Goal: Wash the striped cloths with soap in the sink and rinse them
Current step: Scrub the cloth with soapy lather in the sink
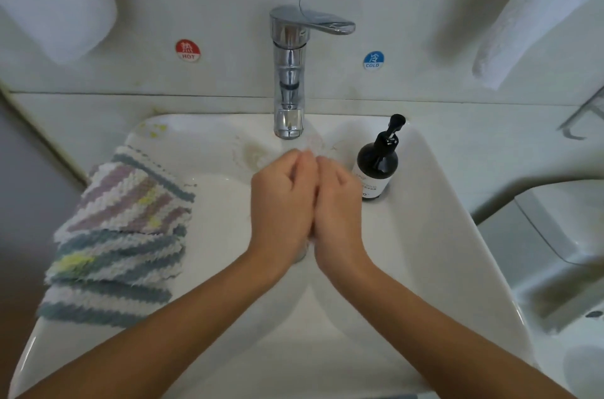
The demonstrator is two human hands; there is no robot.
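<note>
The white sink (434, 235) fills most of the view, and everything else sits around its faucet (289, 71). To the left of the faucet and nearer the person, the striped cloths (121, 235) lie stacked on the sink's left rim, several folded layers, not in the basin. They look soft, thick and limp; once wet they will likely turn heavy and floppy (and slick with soap), so gripping a full bunched edge should serve better than pinching a corner. Directly below the spout, the left hand (281, 205) and right hand (338, 202) press together palm to palm, fingers close together and lightly curled, holding no cloth; water seems to run over the fingertips. Just right of the faucet stands a dark soap bottle (377, 166) with a pump.
</note>
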